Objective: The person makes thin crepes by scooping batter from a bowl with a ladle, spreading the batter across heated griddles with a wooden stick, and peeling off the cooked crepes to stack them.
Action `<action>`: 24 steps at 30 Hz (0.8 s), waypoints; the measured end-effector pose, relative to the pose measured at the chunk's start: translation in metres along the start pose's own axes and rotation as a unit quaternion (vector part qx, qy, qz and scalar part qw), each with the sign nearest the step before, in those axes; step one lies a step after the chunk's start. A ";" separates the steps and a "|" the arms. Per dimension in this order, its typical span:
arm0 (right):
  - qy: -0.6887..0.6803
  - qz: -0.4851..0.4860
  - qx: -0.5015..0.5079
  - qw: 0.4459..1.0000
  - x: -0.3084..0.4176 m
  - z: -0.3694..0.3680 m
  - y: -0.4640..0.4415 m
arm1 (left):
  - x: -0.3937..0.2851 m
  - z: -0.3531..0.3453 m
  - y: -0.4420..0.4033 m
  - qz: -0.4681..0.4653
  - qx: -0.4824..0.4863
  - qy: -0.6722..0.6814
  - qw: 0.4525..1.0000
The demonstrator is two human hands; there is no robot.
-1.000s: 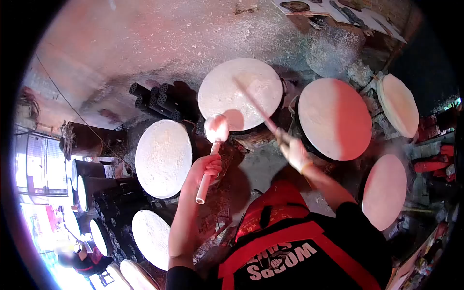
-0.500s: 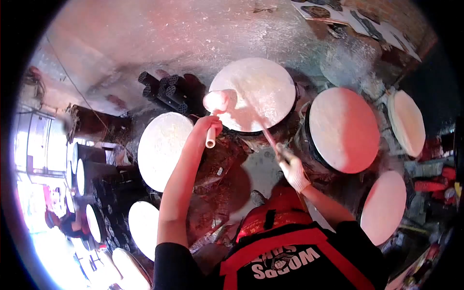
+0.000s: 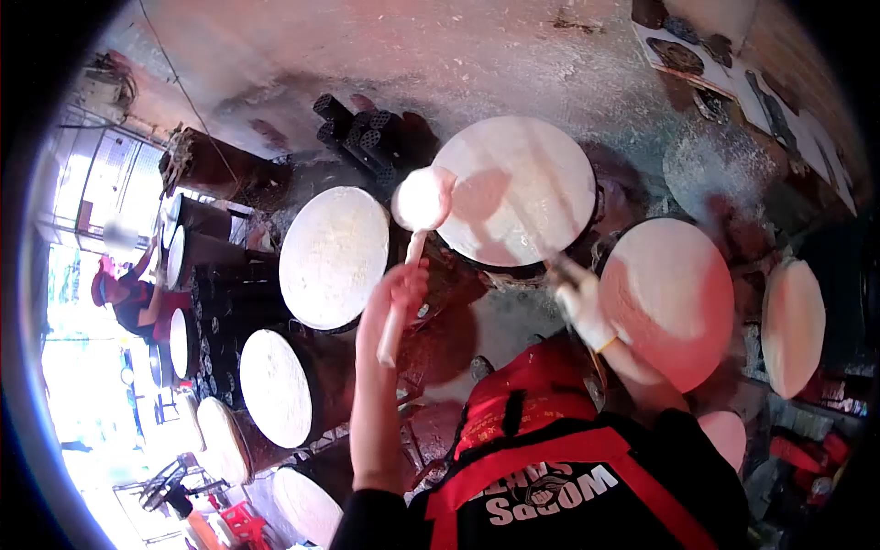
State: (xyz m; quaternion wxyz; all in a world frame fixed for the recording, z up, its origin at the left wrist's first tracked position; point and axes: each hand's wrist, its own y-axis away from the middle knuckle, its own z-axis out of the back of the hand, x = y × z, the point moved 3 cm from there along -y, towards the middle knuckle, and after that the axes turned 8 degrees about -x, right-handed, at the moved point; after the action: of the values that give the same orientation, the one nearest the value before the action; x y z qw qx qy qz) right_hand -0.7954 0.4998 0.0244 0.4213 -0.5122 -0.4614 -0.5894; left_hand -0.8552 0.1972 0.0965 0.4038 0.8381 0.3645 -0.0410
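Note:
My left hand [image 3: 403, 284] is closed round a pale rod-like handle [image 3: 391, 335], which carries a rounded white lump [image 3: 423, 199] at its upper end. The lump is at the left edge of the central round pale disc [image 3: 550, 160], whose surface bears a shadow. My right hand [image 3: 582, 307], in a light glove with a yellow band at the wrist, is closed on a thin stick [image 3: 553, 257]. The stick is blurred and reaches up over the central disc. Whether either tool touches the disc is unclear.
Round pale discs stand left [image 3: 335, 257], lower left [image 3: 275, 390] and right [image 3: 669, 293] on dark drum-like bodies. Dark perforated cylinders [image 3: 367, 133] lie behind. A board with dark items [image 3: 733, 78] is at upper right. Another person [image 3: 128, 293] is at far left.
The view has turned, shifting the discs. The handle in my left hand now points more downward, its lump still by the central disc. The stick in my right hand has blurred with motion.

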 end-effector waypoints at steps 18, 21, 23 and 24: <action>0.170 0.066 0.184 0.966 -0.050 -0.036 0.082 | 0.137 0.099 0.216 -0.088 -0.037 0.387 0.917; 0.119 0.088 0.232 0.961 -0.019 -0.088 0.099 | 0.166 0.125 0.257 -0.179 -0.080 0.356 0.914; 0.171 0.210 0.248 0.930 -0.004 -0.153 0.126 | 0.192 0.155 0.303 -0.238 -0.138 0.325 0.905; 0.209 0.157 0.291 0.920 -0.010 -0.183 0.134 | 0.204 0.167 0.321 -0.262 -0.175 0.308 0.898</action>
State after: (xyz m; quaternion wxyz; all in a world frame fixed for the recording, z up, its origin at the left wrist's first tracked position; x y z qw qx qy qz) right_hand -0.7036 0.2922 0.0205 0.7260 -0.2978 -0.4273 -0.4490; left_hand -0.4619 0.0660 0.1182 0.3860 0.5990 0.6783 0.1792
